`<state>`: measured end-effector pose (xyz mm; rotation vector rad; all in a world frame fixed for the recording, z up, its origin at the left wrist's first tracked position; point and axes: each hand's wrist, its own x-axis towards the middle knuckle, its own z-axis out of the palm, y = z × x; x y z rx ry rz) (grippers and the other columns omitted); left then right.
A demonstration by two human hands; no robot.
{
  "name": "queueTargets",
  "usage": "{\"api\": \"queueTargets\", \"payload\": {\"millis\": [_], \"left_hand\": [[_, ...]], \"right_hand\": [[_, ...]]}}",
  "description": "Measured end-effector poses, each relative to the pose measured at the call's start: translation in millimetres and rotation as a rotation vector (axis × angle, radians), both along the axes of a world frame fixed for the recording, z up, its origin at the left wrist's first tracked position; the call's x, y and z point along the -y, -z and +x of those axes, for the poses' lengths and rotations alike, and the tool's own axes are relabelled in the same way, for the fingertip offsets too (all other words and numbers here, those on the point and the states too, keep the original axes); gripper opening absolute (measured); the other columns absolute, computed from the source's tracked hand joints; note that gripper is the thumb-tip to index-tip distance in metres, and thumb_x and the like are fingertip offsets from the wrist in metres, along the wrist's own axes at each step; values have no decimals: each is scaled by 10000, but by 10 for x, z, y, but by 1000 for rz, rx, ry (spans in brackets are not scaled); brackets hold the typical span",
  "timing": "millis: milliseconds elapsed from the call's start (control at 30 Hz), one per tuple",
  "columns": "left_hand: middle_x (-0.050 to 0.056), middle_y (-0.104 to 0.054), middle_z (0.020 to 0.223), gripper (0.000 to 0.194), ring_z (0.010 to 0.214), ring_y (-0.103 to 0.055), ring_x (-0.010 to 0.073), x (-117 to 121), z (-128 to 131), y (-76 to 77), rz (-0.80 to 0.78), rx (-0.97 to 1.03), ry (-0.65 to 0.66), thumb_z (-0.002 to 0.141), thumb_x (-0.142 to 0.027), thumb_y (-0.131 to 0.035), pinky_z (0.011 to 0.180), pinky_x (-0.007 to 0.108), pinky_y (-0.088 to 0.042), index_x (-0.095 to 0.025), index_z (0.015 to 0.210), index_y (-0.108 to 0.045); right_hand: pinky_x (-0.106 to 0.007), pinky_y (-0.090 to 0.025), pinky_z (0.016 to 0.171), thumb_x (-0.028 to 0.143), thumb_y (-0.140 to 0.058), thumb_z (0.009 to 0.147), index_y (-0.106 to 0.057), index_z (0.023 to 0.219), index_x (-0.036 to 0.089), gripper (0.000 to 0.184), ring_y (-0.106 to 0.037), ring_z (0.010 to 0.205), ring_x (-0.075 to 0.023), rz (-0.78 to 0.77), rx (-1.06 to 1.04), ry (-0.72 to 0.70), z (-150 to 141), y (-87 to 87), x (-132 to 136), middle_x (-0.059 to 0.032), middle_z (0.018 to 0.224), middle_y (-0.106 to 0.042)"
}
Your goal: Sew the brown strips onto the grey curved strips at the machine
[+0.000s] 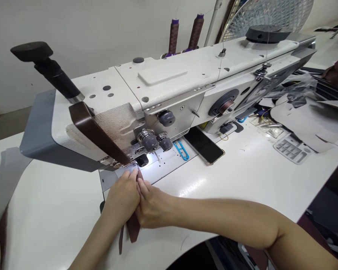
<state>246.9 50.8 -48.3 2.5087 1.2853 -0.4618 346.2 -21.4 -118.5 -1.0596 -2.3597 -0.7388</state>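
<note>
A white industrial sewing machine [169, 86] spans the view, its lamp lighting the bed near the needle. At the needle area lies a dark brown strip of material [133, 227], its lower end sticking out below my hands. A pale grey-blue piece [133, 168] shows beside it by the presser foot. My left hand [124, 197] presses on the pale piece, fingers bent near the foot. My right hand [152, 204] grips the brown strip's edge, thumb and fingers closed, touching the left hand. A narrow dark strip [121, 240] hangs alongside. The needle tip is hidden.
A black phone [205, 146] and a blue flat tool [181, 150] lie right of the needle. Farther right are a stencil plate [293, 148] and cut pale pieces [301, 116]. Brown thread cones [173, 37] stand behind the machine, near a fan [270, 17]. Grey material [9, 176] lies left.
</note>
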Motion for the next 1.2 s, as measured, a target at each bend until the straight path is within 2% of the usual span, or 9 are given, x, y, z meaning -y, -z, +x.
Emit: {"api": "queueTargets", "payload": {"millis": [100,200,433,600,800,967,1100,1200], "left_hand": [[141,-585,1241,435,1150,-539,225,1,45,-35,-20,29,-48,856,-16,-374,954,304,-404,-97,1219,-599],[121,-621,1113,417,1066,-565,221,8,72,-62,-41,34,-74,867,-16,-348,890,302,-420,-105,1183,-604],[101,-588,1016,329,936,-564,205,-20,82,-125,-126,46,-131,917,-63,-316,823,304,-418,-107,1085,-596],[93,-585,1007,317,872,-571,196,-53,49,-89,-149,102,-175,898,-68,-335,748,301,-422,-134,1040,-611],[95,-595,991,333,864,-583,197,-84,34,-24,-127,118,-167,927,-98,-327,758,312,-441,-139,1060,-630],[107,-594,1054,355,909,-577,192,-113,59,-31,-148,136,-156,946,-90,-299,787,302,-448,-130,1065,-631],[129,-587,1053,355,971,-554,216,-114,65,8,-76,96,-67,923,-38,-303,857,326,-434,-96,1041,-633],[136,-565,1057,351,991,-534,226,-75,53,58,-18,100,-17,907,-19,-322,866,334,-431,-70,1115,-601]], "right_hand": [[-700,-443,800,196,-518,812,-683,834,-1,258,-680,722,-400,13,26,-6,-46,5,58,-275,723,-692],[-718,-426,792,129,-512,736,-681,788,27,203,-677,703,-402,52,35,-3,-57,16,52,-253,689,-692],[-635,-479,717,118,-482,698,-668,739,54,201,-667,689,-384,109,-31,18,-40,78,-18,-245,687,-692],[-606,-489,733,88,-462,716,-672,776,14,231,-669,701,-373,167,-82,46,-43,41,2,-264,731,-697],[-542,-507,670,65,-446,734,-648,766,34,207,-674,699,-366,144,-70,55,-22,52,-25,-259,743,-700],[-571,-504,785,52,-447,736,-653,778,28,212,-679,725,-349,133,-73,42,28,9,-76,-264,786,-708],[-553,-492,845,38,-438,721,-685,814,-1,267,-677,754,-328,137,-89,67,65,-44,-117,-252,832,-718],[-491,-515,728,25,-427,727,-693,788,13,273,-645,680,-283,129,-98,86,63,-81,-73,-246,825,-717]]}}
